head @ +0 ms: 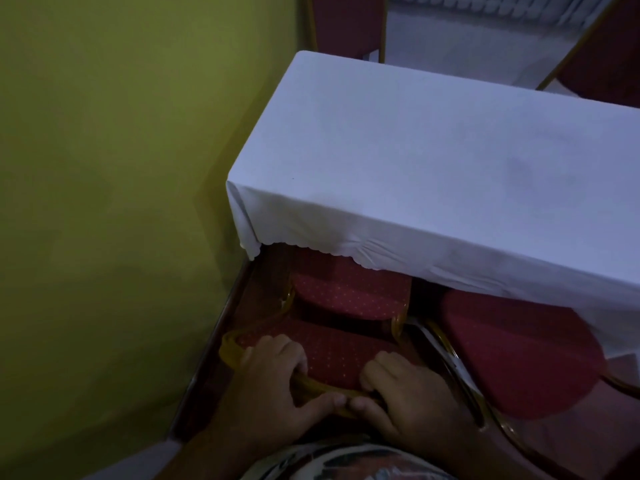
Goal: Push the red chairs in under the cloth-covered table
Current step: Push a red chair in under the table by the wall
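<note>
A red dotted chair [343, 292] with a gold frame stands at the near left end of the white cloth-covered table [433, 161], its seat partly under the cloth's scalloped hem. My left hand [273, 375] and my right hand [405, 393] both grip the gold top rail of its backrest, thumbs nearly touching. A second red chair [519, 355] stands to the right, its seat front hidden under the cloth.
A yellow-green wall [114, 202] runs close along the left, with a dark red skirting at the floor. Two more red chairs [349, 26] [602, 64] stand beyond the table's far side. Pale floor shows there.
</note>
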A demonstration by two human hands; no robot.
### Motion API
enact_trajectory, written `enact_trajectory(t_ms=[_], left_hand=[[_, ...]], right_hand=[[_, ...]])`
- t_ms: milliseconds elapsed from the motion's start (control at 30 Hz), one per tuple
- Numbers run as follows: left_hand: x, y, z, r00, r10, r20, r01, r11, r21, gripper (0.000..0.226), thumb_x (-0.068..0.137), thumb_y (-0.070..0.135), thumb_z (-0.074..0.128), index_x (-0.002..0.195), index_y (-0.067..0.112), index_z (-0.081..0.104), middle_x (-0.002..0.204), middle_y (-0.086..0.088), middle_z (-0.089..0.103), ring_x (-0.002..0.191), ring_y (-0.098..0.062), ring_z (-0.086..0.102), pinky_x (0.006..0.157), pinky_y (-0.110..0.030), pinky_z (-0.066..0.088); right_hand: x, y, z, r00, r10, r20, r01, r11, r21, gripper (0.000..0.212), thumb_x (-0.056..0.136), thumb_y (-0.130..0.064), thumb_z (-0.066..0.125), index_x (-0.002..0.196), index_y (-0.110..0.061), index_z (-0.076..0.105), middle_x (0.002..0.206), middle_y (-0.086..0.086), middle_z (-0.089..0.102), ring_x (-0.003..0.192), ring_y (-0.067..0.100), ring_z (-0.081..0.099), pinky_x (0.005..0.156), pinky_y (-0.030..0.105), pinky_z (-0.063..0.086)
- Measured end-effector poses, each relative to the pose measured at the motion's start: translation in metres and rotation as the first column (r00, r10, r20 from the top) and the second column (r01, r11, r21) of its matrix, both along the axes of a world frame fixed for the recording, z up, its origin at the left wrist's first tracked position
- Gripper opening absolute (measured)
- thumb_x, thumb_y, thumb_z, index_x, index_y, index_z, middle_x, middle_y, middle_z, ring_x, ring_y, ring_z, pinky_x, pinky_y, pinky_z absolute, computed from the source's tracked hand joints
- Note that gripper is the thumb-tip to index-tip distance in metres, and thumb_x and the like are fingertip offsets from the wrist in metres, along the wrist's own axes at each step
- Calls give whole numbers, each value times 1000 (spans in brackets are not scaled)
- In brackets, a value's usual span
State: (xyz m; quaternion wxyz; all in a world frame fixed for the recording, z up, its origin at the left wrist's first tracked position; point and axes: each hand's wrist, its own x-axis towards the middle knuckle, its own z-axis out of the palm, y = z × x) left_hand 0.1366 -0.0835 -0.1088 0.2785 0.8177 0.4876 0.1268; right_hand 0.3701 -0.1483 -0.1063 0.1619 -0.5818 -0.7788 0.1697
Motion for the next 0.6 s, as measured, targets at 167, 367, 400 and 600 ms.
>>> enact_trajectory(t_ms=[167, 367, 400, 600], left_hand=[[-1, 4, -3, 1000, 1, 14, -2, 1000, 18, 57, 76, 89, 47, 78, 32, 44, 82, 18, 40, 80, -6, 39, 70, -34, 26], [-1, 17, -8, 998, 18, 67, -23, 997, 76, 59, 78, 87, 53, 75, 29, 43, 77, 15, 40, 74, -9, 39, 67, -33, 26], [-1, 18, -10, 997, 20, 75, -26, 996, 83, 58, 78, 87, 54, 75, 30, 42, 77, 16, 39, 75, -8, 39, 67, -33, 26], [-2, 22, -15, 998, 28, 52, -34, 994, 108, 53, 81, 84, 52, 76, 33, 40, 77, 18, 39, 74, -10, 40, 67, -35, 27]], right_hand=[[-5, 6, -1, 999, -26, 24, 26, 999, 23, 49, 99, -61, 30, 80, -25, 56, 77, -10, 52, 69, 10, 54, 49, 24, 36], [-8, 15, -7, 999, -48, -16, 48, 999, 5, 41, 98, -58, 38, 81, -24, 54, 76, -10, 52, 69, 11, 51, 54, 23, 28], [-7, 15, -8, 999, -48, -22, 48, 999, 4, 40, 98, -58, 39, 82, -24, 54, 76, -10, 52, 69, 11, 51, 54, 24, 29], [-9, 19, -9, 997, -64, -33, 61, 996, -68, 48, 97, -64, 33, 86, -23, 54, 79, -9, 54, 72, 11, 51, 55, 32, 41]])
